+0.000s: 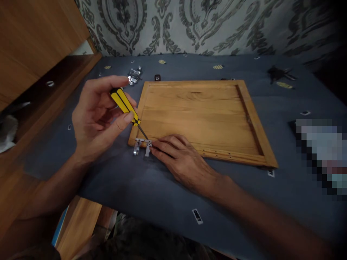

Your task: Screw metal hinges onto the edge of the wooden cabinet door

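A framed wooden panel [200,115] lies flat on a dark blue cloth. A small metal double hook bracket [142,144] sits at the panel's near left corner, its hooks hanging over the edge. My left hand [99,115] is closed round a yellow and black screwdriver [126,105], whose thin tip points down onto the bracket. My right hand [180,155] lies on the panel's near edge, fingertips pressed against the bracket's right end.
More metal hooks [135,75] lie in a heap on the cloth behind the panel's far left corner. A dark object [279,73] lies at the far right. Wooden furniture [32,47] stands to the left, and patterned wallpaper rises behind.
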Demonstrator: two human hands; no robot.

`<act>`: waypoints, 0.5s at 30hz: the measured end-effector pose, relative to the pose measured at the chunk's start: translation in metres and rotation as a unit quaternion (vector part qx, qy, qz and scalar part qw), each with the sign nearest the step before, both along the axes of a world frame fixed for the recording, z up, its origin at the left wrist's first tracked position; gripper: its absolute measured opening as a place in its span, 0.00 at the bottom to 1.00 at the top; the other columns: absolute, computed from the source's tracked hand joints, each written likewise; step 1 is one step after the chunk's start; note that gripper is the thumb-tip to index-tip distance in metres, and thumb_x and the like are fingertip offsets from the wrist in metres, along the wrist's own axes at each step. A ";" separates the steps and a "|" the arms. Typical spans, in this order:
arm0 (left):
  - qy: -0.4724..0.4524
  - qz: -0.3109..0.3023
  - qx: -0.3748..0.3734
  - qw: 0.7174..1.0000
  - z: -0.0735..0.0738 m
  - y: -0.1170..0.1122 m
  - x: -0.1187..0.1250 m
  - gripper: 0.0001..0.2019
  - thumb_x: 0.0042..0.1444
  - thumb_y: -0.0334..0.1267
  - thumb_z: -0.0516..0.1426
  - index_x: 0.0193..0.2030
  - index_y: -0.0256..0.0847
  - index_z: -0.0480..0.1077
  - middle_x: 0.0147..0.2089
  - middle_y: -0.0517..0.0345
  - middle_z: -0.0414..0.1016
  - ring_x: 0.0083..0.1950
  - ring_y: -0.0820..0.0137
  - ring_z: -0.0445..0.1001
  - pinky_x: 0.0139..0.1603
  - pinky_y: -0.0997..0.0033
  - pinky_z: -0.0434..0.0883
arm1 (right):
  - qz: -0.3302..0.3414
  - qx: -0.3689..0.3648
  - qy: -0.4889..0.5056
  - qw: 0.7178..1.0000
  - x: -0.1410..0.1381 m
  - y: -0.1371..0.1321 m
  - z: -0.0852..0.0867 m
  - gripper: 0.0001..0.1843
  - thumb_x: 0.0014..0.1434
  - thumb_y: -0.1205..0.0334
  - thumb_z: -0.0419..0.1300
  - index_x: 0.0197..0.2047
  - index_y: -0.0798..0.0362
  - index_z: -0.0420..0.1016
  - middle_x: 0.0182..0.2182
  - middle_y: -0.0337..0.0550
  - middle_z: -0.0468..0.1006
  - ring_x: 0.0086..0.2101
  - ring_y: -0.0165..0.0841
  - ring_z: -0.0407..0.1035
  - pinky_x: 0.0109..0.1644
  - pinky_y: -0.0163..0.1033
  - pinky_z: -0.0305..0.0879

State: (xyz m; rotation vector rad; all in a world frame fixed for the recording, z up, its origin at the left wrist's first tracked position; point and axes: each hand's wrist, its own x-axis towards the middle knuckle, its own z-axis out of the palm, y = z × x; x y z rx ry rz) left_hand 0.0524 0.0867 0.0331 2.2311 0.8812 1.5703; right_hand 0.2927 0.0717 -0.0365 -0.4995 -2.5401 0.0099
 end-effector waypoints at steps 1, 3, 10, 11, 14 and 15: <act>0.001 -0.003 -0.009 1.000 0.000 -0.001 0.001 0.28 0.55 0.24 0.67 0.61 0.47 0.70 0.45 0.62 0.77 0.44 0.73 0.81 0.43 0.72 0.82 | -0.001 -0.002 0.000 1.000 0.000 0.000 0.000 0.17 0.71 0.72 0.48 0.55 0.60 0.76 0.52 0.53 0.80 0.52 0.42 0.69 0.56 0.51 0.68; 0.003 -0.010 -0.018 1.000 0.000 -0.002 0.001 0.28 0.55 0.25 0.67 0.61 0.46 0.70 0.44 0.61 0.78 0.42 0.74 0.80 0.43 0.72 0.82 | -0.001 -0.003 0.002 1.000 -0.001 0.000 0.000 0.17 0.71 0.72 0.49 0.55 0.60 0.76 0.51 0.53 0.80 0.52 0.42 0.69 0.56 0.51 0.68; 0.059 -0.023 -0.013 0.998 0.001 -0.002 0.001 0.31 0.57 0.23 0.64 0.64 0.49 0.66 0.45 0.63 0.78 0.43 0.77 0.80 0.43 0.76 0.81 | -0.004 0.000 -0.003 1.000 -0.001 -0.001 0.000 0.16 0.70 0.72 0.51 0.54 0.62 0.76 0.52 0.54 0.80 0.52 0.43 0.68 0.58 0.51 0.67; 0.060 -0.024 -0.012 0.998 0.001 -0.002 0.001 0.31 0.57 0.23 0.64 0.65 0.49 0.66 0.46 0.63 0.78 0.43 0.77 0.80 0.43 0.75 0.82 | -0.005 -0.002 -0.006 1.000 0.000 -0.001 0.000 0.16 0.70 0.72 0.51 0.55 0.62 0.76 0.52 0.54 0.80 0.52 0.43 0.68 0.58 0.51 0.67; 0.061 -0.026 -0.013 0.998 0.001 -0.003 0.001 0.30 0.58 0.23 0.64 0.64 0.49 0.66 0.46 0.63 0.77 0.43 0.76 0.80 0.43 0.73 0.83 | -0.001 -0.006 -0.008 1.000 0.000 -0.001 0.000 0.17 0.70 0.72 0.51 0.56 0.61 0.76 0.53 0.54 0.80 0.53 0.43 0.68 0.57 0.52 0.67; 0.066 -0.029 -0.011 0.997 0.001 -0.003 0.001 0.30 0.57 0.24 0.64 0.64 0.49 0.66 0.46 0.63 0.77 0.42 0.76 0.80 0.42 0.72 0.83 | 0.001 -0.007 -0.005 1.000 0.000 -0.001 -0.001 0.17 0.70 0.72 0.51 0.56 0.61 0.76 0.53 0.54 0.79 0.52 0.43 0.68 0.57 0.52 0.67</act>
